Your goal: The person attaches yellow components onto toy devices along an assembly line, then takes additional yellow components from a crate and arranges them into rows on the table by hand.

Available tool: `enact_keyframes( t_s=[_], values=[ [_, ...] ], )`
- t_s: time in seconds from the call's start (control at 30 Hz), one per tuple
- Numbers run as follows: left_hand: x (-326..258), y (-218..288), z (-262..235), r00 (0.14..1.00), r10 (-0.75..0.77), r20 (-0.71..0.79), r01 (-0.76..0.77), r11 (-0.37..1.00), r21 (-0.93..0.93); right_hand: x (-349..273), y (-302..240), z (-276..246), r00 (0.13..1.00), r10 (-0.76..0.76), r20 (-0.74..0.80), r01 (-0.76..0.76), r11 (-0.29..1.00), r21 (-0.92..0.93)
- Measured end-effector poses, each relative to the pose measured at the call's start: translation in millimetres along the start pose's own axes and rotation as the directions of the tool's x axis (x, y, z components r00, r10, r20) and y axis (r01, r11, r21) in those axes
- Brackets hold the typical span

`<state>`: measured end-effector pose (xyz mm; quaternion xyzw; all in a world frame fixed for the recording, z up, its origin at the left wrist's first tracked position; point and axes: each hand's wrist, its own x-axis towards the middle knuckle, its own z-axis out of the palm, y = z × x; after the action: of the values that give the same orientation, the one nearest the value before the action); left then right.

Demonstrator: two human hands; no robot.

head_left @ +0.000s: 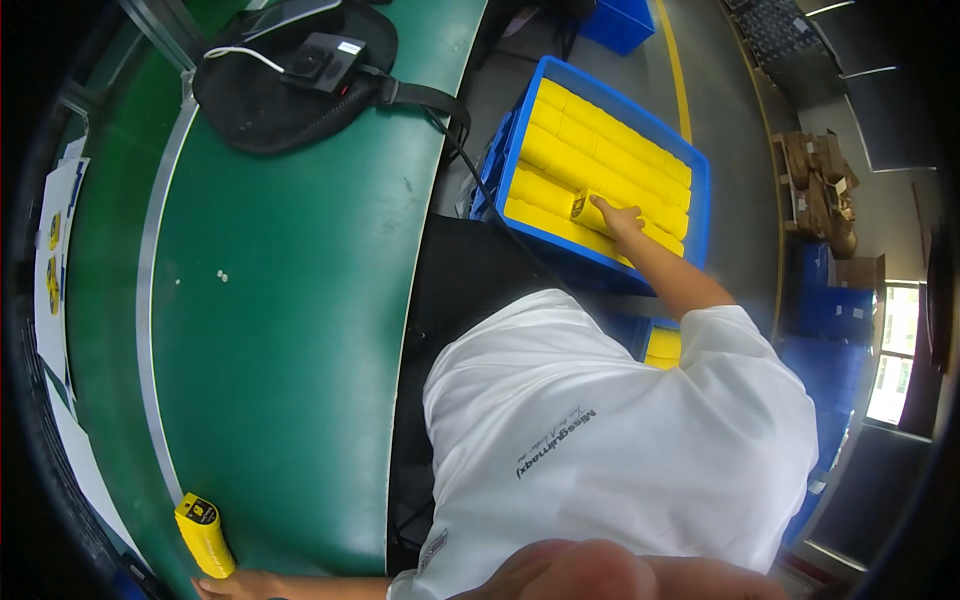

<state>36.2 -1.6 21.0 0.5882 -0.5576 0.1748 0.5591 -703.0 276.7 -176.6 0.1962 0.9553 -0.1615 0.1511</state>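
Observation:
My right hand [622, 216] reaches into a blue plastic crate [700, 190] packed with rows of yellow cylinders [590, 130]. Its fingers close round one yellow cylinder [590, 208] with a dark printed label, which lies on top of the others. Far at the lower left, my left hand [235, 585] is at the near end of another yellow cylinder [207, 540]. That one has ribbed sides and a dark label at its far end, and it is over the edge of the green table [290, 330]. The left fingers are partly hidden behind it and cut by the picture's edge.
At the table's far end lies a black bag [260, 120] with a small black device [325, 62] and cables. A few small white bits [222, 275] are on the tabletop. A second crate with yellow pieces [663, 345] stands beside me; another blue crate [618, 25] is further off.

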Motion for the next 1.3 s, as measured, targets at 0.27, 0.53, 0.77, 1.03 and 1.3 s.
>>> enact_keyframes(
  t_s=[0.27, 0.53, 0.77, 1.03, 1.3],
  values=[
    [-10, -17, 7, 0.999, -0.022, 0.039, 0.022, 1.0, 0.009, -1, -32, 19, 0.986, 0.16, -0.035, -0.164, 0.966, -0.201],
    [-13, -13, 7, 0.993, -0.005, 0.117, 0.007, 1.0, -0.014, 16, -32, 22, 0.982, 0.185, 0.042, -0.18, 0.979, -0.097],
    [-18, -8, 18, 0.98, 0.005, 0.198, -0.01, 1.0, 0.027, 53, -27, 46, 0.965, 0.115, 0.237, -0.083, 0.987, -0.137],
    [-16, -10, 8, 0.984, -0.007, 0.18, 0.006, 1.0, 0.008, 33, -28, 53, 0.982, 0.19, 0.019, -0.187, 0.977, -0.099],
    [-14, 19, 20, 0.991, -0.003, 0.133, 0.004, 1.0, -0.01, 36, -13, 10, 0.93, 0.11, 0.35, -0.199, 0.953, 0.228]
  ],
)
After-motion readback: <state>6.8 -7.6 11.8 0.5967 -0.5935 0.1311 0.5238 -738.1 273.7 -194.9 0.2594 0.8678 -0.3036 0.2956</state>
